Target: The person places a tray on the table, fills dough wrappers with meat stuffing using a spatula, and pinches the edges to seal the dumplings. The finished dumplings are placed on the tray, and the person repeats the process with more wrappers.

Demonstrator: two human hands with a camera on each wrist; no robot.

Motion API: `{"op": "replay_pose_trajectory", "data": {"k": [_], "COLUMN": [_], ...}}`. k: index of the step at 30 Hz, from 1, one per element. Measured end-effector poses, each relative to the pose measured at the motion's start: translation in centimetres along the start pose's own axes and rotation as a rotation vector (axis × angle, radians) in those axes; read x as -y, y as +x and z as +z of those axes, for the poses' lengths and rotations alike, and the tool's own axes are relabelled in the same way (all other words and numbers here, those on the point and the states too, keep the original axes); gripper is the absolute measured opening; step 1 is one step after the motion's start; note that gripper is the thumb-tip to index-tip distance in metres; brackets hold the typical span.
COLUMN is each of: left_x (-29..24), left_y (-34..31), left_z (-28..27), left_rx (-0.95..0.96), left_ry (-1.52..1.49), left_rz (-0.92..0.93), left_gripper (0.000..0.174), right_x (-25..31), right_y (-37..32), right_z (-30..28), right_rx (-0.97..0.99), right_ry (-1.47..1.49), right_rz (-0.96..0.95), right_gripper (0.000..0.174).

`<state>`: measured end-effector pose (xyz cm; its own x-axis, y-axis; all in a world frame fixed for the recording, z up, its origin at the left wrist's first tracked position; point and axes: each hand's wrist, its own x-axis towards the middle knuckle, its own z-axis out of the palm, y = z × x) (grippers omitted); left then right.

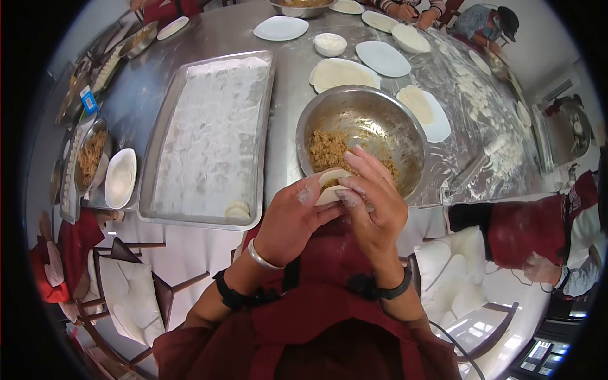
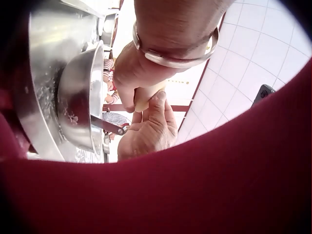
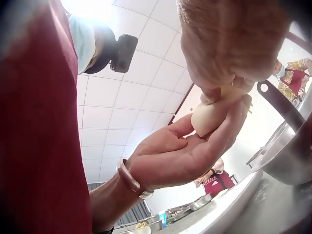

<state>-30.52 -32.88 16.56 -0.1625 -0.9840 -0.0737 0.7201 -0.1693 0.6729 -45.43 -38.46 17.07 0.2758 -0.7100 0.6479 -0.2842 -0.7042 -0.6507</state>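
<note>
A round dough wrapper (image 1: 329, 195), folded partly over brown filling, is held between both hands at the near rim of a steel bowl (image 1: 405, 126). The left hand (image 1: 288, 218) cradles it from the left, fingers curled under it. From the right, the right hand (image 1: 377, 206) pinches its edge with thumb and fingers. Minced filling (image 1: 329, 149) lies in the left part of the bowl. In the right wrist view the pale wrapper (image 3: 209, 117) rests on the left hand's fingers (image 3: 219, 139), the right hand (image 3: 234, 44) above it.
A floured metal tray (image 1: 209, 126) is to the left, a finished dumpling (image 1: 237, 209) in its near right corner. Stacked wrappers (image 1: 342, 74), white plates (image 1: 383, 58) and a small white bowl (image 1: 330, 44) stand beyond the steel bowl. A rolling pin (image 1: 484, 155) lies right. Other people are around the table.
</note>
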Motion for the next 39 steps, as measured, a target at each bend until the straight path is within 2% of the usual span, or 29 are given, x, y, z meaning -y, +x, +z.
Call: {"op": "replay_pose_trajectory", "data": {"k": [4,8,13,16,20,22,26,32,35,39], "left_x": [0.0,0.2,-0.4,-0.3,0.6,1.0,1.3,1.6,1.5,1.2], "left_y": [0.3,0.9,1.4,1.4,1.4,1.4,1.5,1.2,1.1,1.0], "left_z": [0.0,-0.4,1.1,1.6,1.3,1.1,1.0,0.8,0.8,0.5], "left_rx": [-0.021,-0.079,-0.158,-0.182,-0.161,-0.148,-0.141,-0.105,-0.113,-0.131], "left_ry": [0.321,0.276,0.172,0.125,0.100,0.091,0.071,0.108,0.148,0.210], "left_rz": [0.061,0.169,0.383,0.368,0.402,0.431,0.428,0.366,0.372,0.392], "left_gripper": [0.056,0.056,0.051,0.061,0.058,0.051,0.051,0.053,0.050,0.043], "right_x": [-0.3,0.2,0.7,0.5,1.2,1.4,2.0,1.0,0.1,0.5], "right_y": [0.1,0.8,0.2,-0.5,-0.3,-0.3,-0.2,-0.5,-0.2,0.3], "right_z": [0.6,0.7,0.6,1.2,1.6,1.9,2.1,1.8,1.1,0.5], "right_rx": [-0.031,-0.069,-0.167,-0.194,-0.229,-0.263,-0.298,-0.258,-0.166,-0.094], "right_ry": [0.035,0.024,0.276,0.485,0.653,0.713,0.744,0.554,0.364,0.296], "right_rz": [0.016,0.041,0.272,0.414,0.545,0.538,0.551,0.451,0.205,0.244], "right_gripper": [0.018,0.026,0.033,0.034,0.031,0.028,0.023,0.020,0.023,0.029]}}
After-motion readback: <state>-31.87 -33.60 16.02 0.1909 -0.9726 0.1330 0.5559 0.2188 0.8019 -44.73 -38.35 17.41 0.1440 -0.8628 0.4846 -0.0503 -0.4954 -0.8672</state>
